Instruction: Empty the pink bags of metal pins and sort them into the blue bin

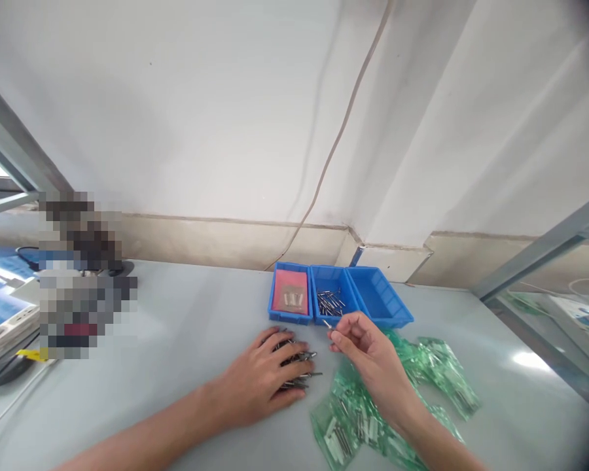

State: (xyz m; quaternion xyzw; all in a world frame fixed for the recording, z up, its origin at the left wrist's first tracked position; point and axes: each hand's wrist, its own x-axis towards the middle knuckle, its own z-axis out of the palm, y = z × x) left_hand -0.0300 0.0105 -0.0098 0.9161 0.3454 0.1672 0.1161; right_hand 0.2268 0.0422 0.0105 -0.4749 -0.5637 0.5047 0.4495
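My left hand (261, 379) lies flat with spread fingers over a pile of thin dark metal pins (302, 358) on the table. Some pin ends stick out between and past the fingers; the rest are covered. A slim metal pin (326, 324) is pinched between thumb and forefinger of my right hand (366, 350), just in front of the middle blue bin (319, 288). That bin holds several loose metal pins (330, 303). Beneath and beside my right wrist are green plastic bags (341, 418) with metal pins and white pieces inside.
Left of the middle bin, a blue bin (272, 294) holds a pink sheet (290, 280) and a small clear packet. On its right stands another blue bin (380, 294). A black computer mouse (10, 371), cables and a blurred patch are at far left. Metal frame posts (535, 258) flank the table.
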